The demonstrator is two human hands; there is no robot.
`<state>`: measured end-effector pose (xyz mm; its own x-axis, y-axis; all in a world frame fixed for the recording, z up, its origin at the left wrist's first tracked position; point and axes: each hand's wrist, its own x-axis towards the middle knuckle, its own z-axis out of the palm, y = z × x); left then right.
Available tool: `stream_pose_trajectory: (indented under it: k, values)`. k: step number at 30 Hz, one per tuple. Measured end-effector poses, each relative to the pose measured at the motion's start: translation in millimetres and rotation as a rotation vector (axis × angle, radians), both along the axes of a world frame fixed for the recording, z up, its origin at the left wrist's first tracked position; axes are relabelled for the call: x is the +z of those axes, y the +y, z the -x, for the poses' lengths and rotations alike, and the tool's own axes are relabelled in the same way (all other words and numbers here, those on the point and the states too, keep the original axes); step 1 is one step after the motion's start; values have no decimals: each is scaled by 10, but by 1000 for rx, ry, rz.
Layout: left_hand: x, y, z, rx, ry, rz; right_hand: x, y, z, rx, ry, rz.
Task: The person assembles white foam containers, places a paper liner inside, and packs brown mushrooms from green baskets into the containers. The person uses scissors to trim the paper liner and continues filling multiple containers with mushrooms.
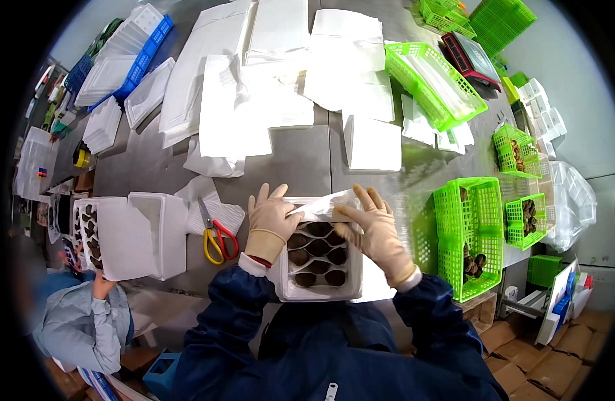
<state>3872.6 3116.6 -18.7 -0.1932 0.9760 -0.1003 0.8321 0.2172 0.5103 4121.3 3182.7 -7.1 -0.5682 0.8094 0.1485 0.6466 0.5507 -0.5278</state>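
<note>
Before me stands a white foam box (356,280) holding rows of dark brown rounded produce pieces (318,247), divided by wavy white paper strips. A folded white paper strip (321,206) spans the far end of the box. My gloved left hand (273,216) pinches its left end between thumb and fingers, the other fingers spread. At the strip's right end, my gloved right hand (376,226) grips with thumb and forefinger, its remaining fingers raised. Scissors (218,238) with one red and one yellow handle lie left of the box, partly on crumpled white paper (199,195).
Green plastic baskets (494,225) with brown produce stand to the right. White paper sheets (234,115) cover much of the far table. A red-framed scale (470,57) sits at back right. At left, another person's hand (102,286) touches paper on a similar foam box (169,240).
</note>
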Motion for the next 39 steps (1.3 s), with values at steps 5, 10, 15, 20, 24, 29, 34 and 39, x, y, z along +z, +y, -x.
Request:
stream_pose_trajectory:
  k: [5,10,15,20,24,29,34,39]
  values:
    - [186,-188,-226,146,216,-384,-276,-19,194,-158,-184,-2]
    - [115,-622,-410,-429,369,-385,-213,-42,302,-188,-212,-51]
    - [-46,-380,-373,-229,497,-138,178,-127,399,-126,-309,-106]
    - [131,-177,-510,-250,333,-249,84,-170,338,169,8,140]
    - [121,-159,-479,-321,478,-255,-467,-222,529,144,-247,-201]
    - [-116,-20,-453,-412,515,13,-606,-155,775,-94,-356,90]
    - [-39,66,-413,-337,586,102,-696,-175,1170,-98,-508,-86]
    - [101,9,-206,-458,519,-106,-154,-244,612,28,-70,-106]
